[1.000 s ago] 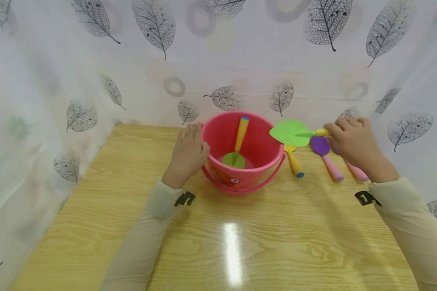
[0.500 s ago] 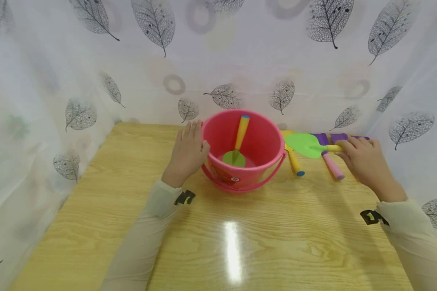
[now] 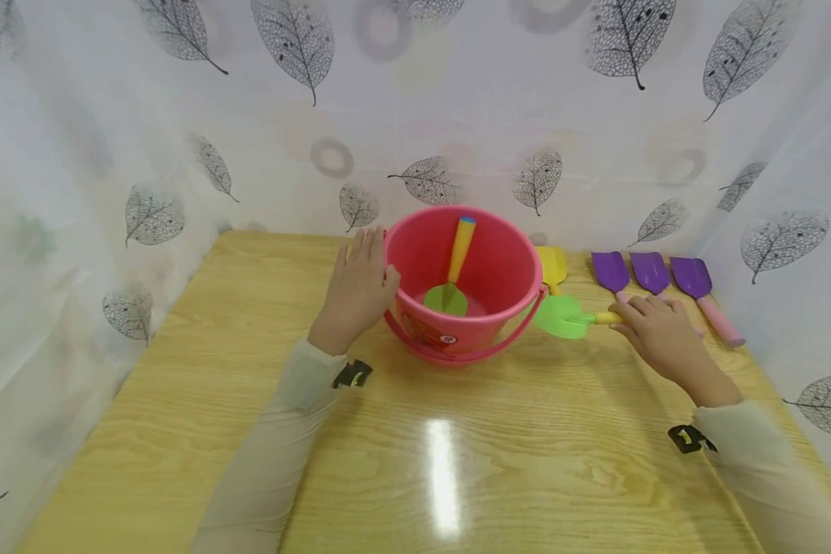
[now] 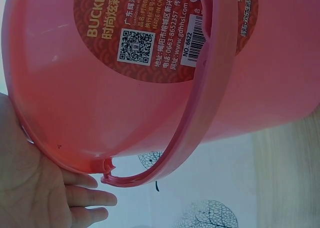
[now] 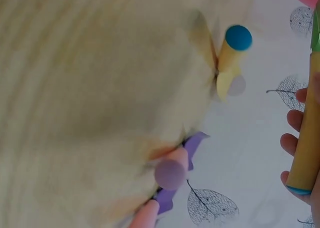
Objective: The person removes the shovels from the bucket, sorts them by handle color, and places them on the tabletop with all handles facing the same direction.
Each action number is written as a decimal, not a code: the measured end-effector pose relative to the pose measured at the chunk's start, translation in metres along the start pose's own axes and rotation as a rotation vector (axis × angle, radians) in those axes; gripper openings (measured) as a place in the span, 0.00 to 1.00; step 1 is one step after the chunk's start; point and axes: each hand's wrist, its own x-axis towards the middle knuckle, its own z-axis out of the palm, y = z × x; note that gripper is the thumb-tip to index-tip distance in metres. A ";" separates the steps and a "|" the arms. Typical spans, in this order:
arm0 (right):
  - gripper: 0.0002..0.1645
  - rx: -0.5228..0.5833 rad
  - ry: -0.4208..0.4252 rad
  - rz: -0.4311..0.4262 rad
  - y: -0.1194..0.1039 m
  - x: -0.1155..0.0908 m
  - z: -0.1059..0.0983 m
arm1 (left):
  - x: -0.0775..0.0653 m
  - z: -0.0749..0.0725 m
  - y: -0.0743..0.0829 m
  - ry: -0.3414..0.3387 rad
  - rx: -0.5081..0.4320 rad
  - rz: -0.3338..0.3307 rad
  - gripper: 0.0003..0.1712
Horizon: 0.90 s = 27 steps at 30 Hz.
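Note:
A pink bucket [image 3: 481,336] stands on the wooden table, its handle hanging down at the front. Straight fingers of my left hand [image 3: 356,288] rest against the left side of its rim; the left wrist view shows the palm at that edge. Inside the bucket leans a green trowel with a yellow handle [image 3: 460,252], blade down. My right hand [image 3: 665,338] grips the yellow handle of another green trowel [image 3: 562,317], its blade pointing left beside the bucket's right side. In the right wrist view, fingers curl round that yellow handle [image 5: 304,143] with its blue end.
Behind the held trowel lies a yellow shovel [image 3: 552,265], partly hidden by the bucket. Three purple shovels with pink handles [image 3: 720,319] lie in a row at the back right. A leaf-patterned curtain [image 3: 270,146] hangs around the table's back and sides.
My right hand has brought the trowel down and nearer the table's front, first shifting right, then back left. The purple shovels have come into fuller view. My left hand stays on the rim.

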 end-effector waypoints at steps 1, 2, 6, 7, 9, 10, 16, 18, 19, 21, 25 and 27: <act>0.18 0.011 -0.004 -0.004 -0.002 -0.002 0.003 | 0.000 0.000 0.000 0.001 0.000 0.000 0.36; 0.15 0.024 -0.009 -0.009 -0.004 -0.003 0.006 | 0.000 0.000 0.000 0.003 0.001 0.000 0.36; 0.12 0.048 -0.022 -0.030 -0.009 -0.009 0.014 | 0.001 0.001 0.000 0.007 0.002 0.003 0.36; 0.12 0.054 -0.029 -0.030 -0.011 -0.010 0.015 | 0.001 0.001 0.000 0.009 0.004 0.004 0.36; 0.13 0.063 -0.048 -0.027 -0.013 -0.012 0.018 | 0.001 0.001 0.000 0.010 0.005 0.005 0.36; 0.13 0.068 -0.058 -0.028 -0.014 -0.012 0.018 | 0.001 0.001 0.000 0.011 0.007 0.005 0.36; 0.19 0.057 -0.122 -0.047 -0.019 -0.016 0.023 | 0.001 0.001 -0.001 0.009 0.000 0.006 0.36; 0.19 0.045 -0.143 -0.050 -0.019 -0.018 0.026 | 0.001 0.001 0.000 0.009 0.000 0.005 0.36; 0.18 0.042 -0.151 -0.051 -0.019 -0.019 0.027 | 0.001 0.001 0.000 0.008 0.000 0.004 0.36; 0.18 0.041 -0.175 -0.047 -0.020 -0.021 0.028 | 0.001 0.001 0.000 0.008 0.000 0.003 0.36; 0.17 0.047 -0.208 -0.042 -0.021 -0.023 0.029 | 0.001 0.001 0.000 0.013 -0.002 0.006 0.36; 0.16 0.048 -0.220 -0.039 -0.020 -0.024 0.029 | 0.001 0.001 0.000 0.016 -0.003 0.008 0.36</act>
